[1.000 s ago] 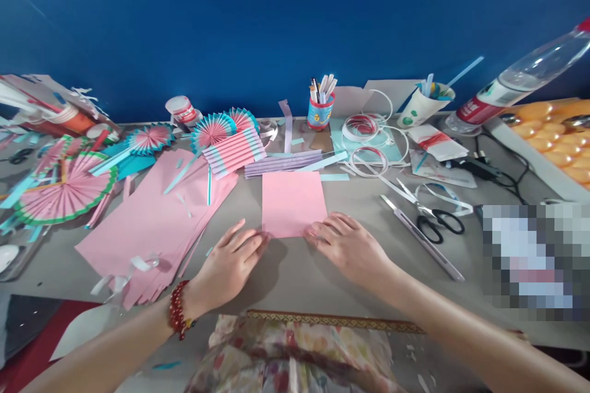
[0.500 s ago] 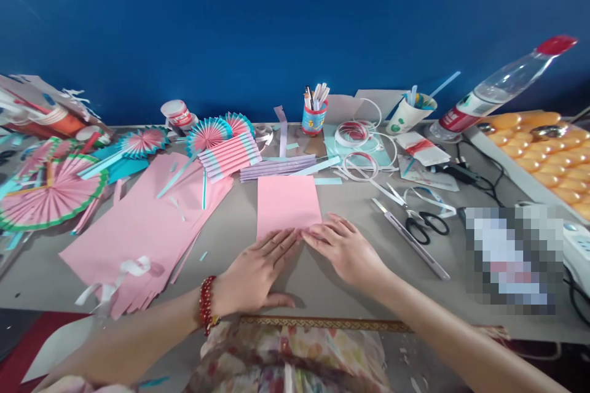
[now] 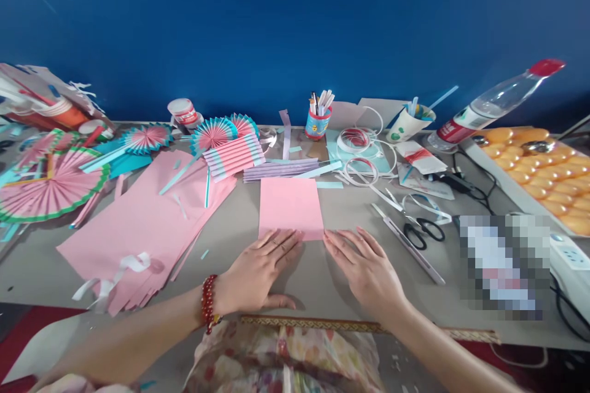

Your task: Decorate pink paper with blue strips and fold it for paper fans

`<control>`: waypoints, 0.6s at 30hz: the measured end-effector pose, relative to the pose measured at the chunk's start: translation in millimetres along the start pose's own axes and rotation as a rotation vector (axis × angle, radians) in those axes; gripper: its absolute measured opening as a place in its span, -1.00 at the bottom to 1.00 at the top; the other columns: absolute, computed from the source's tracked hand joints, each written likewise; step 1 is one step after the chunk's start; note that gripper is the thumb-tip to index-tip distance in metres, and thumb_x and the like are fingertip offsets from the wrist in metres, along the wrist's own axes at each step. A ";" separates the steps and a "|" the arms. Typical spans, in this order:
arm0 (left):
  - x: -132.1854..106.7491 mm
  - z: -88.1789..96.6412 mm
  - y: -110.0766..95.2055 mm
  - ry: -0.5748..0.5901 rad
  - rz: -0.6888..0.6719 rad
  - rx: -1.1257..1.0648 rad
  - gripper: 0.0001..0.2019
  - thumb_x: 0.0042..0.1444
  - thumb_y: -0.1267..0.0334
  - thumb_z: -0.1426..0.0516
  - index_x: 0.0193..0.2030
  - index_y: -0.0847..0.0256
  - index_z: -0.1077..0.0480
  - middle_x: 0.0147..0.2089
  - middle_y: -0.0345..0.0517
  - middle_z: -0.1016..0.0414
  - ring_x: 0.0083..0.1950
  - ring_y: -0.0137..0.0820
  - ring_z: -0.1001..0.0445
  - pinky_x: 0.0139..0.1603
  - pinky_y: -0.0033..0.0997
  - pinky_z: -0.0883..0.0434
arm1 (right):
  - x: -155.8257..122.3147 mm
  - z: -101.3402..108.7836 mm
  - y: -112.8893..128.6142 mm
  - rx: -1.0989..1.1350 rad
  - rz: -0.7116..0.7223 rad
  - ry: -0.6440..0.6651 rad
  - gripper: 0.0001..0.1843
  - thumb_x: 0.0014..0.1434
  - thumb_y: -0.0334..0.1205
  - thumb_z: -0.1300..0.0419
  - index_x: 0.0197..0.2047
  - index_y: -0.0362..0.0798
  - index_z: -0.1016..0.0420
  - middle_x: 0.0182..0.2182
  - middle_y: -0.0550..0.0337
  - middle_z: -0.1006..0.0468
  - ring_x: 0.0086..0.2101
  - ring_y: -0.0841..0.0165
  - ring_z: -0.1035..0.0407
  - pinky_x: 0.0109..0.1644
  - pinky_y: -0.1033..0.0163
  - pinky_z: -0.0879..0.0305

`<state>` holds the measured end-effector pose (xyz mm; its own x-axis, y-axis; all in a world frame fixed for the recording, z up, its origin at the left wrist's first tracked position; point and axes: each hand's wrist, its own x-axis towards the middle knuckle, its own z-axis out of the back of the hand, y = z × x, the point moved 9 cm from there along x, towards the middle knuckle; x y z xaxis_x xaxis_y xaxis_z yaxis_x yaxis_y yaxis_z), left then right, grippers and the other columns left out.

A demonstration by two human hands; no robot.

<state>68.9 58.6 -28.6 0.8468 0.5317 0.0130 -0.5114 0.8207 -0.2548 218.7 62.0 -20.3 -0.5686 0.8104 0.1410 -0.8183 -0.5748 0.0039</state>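
Note:
A pink paper sheet (image 3: pixel 291 206) lies flat in front of me. My left hand (image 3: pixel 260 267) rests palm down with its fingertips on the sheet's near edge; the fingers are stretched out and the thumb is apart. At the near right corner of the paper is my right hand (image 3: pixel 364 267), flat with fingers extended and fingertips at or just touching that corner. Neither hand grasps anything. Just behind the sheet lie pleated purple paper (image 3: pixel 276 170) and a pale blue strip (image 3: pixel 329 185).
Left are stacked pink sheets (image 3: pixel 138 215), a pleated pink fan (image 3: pixel 50 184) and paper rosettes (image 3: pixel 214 135). A pen holder (image 3: pixel 318 121) and coiled white tape (image 3: pixel 354 141) stand behind. Right are a craft knife (image 3: pixel 408 242), scissors (image 3: pixel 421 230), a paper cup (image 3: pixel 409 123) and a bottle (image 3: pixel 488 104).
My right hand has slid right along the paper's near edge to its corner, away from my left hand. My left hand stays on the edge. The view has shifted slightly.

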 end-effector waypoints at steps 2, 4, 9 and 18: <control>-3.9 0.0 0.4 -0.002 0.001 0.015 -0.02 0.16 -0.37 0.10 0.48 0.31 0.27 0.51 0.11 0.24 0.50 -0.09 0.15 0.46 -0.06 0.13 | 0.6 -0.2 1.7 -0.004 0.009 0.000 -0.50 0.21 -0.42 -0.05 0.20 -0.03 -0.40 0.19 0.16 -0.43 0.11 0.15 -0.26 0.30 -0.09 -0.02; -12.7 1.0 2.7 -0.001 0.017 0.046 -0.05 0.20 -0.34 0.11 0.48 0.33 0.27 0.51 0.11 0.23 0.50 -0.11 0.15 0.46 -0.08 0.14 | 0.9 -0.3 3.2 -0.001 0.014 -0.013 -0.52 0.20 -0.41 -0.06 0.19 -0.04 -0.41 0.17 0.14 -0.45 0.10 0.16 -0.27 0.30 -0.08 0.00; -48.4 6.4 14.4 -0.012 0.103 0.154 -0.18 0.29 -0.21 0.11 0.48 0.31 0.24 0.50 0.11 0.17 0.49 -0.15 0.11 0.46 -0.07 0.11 | 4.4 2.7 -1.2 0.036 0.038 -0.026 -0.51 0.18 -0.48 -0.04 0.14 -0.02 -0.44 0.11 0.13 -0.51 0.06 0.20 -0.32 0.28 -0.03 -0.03; -61.7 5.1 18.0 -0.021 0.131 0.177 -0.18 0.28 -0.19 0.06 0.48 0.31 0.20 0.47 0.13 0.05 0.48 -0.13 0.08 0.46 0.03 0.10 | 63.3 49.1 1.3 0.112 0.026 -0.073 -0.77 0.30 -0.26 -0.08 -0.04 -0.06 -0.50 -0.04 0.02 -0.55 -0.08 0.19 -0.40 0.01 0.07 -0.27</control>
<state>6.7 41.6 -29.0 0.7695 0.6386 0.0112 -0.6358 0.7676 -0.0814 185.8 107.0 37.2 -0.5784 0.7873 0.2138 -0.7867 -0.6076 0.1090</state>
